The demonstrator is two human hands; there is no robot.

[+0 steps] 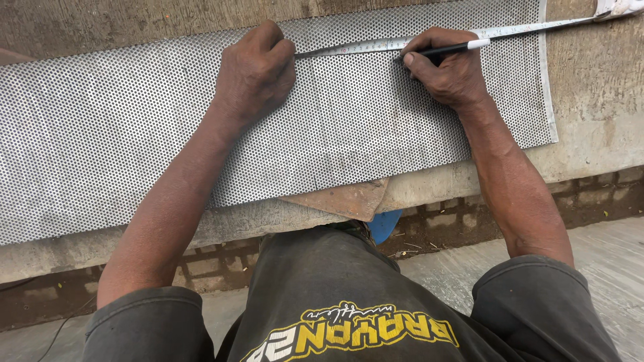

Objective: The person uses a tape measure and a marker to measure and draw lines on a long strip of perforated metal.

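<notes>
While we lean over the bench, a long perforated metal sheet (376, 127) lies flat on the concrete slab (590, 100), its near edge running close to the slab's front lip and its right end stopping short of the slab's bare right part. Our left hand (255, 74) is curled into a fist near the sheet's far edge, fingers closed down on the end of a tape measure blade (376, 45), pinning it against the metal. From that fist the blade stretches rightward along the far edge, passes behind our right hand (446, 70) and runs on past the sheet's right end to the tape's pale case (620, 7) at the top right corner. Our right hand is clamped on a black marker (449, 49) with a white cap end, its barrel lying nearly level; the tip is hidden under the fingers, right beside the blade. A rusty flat plate (345, 199) pokes out from under the sheet's near edge, overhanging the slab lip above our lap. Just below it a blue object (384, 224) shows, partly hidden.
</notes>
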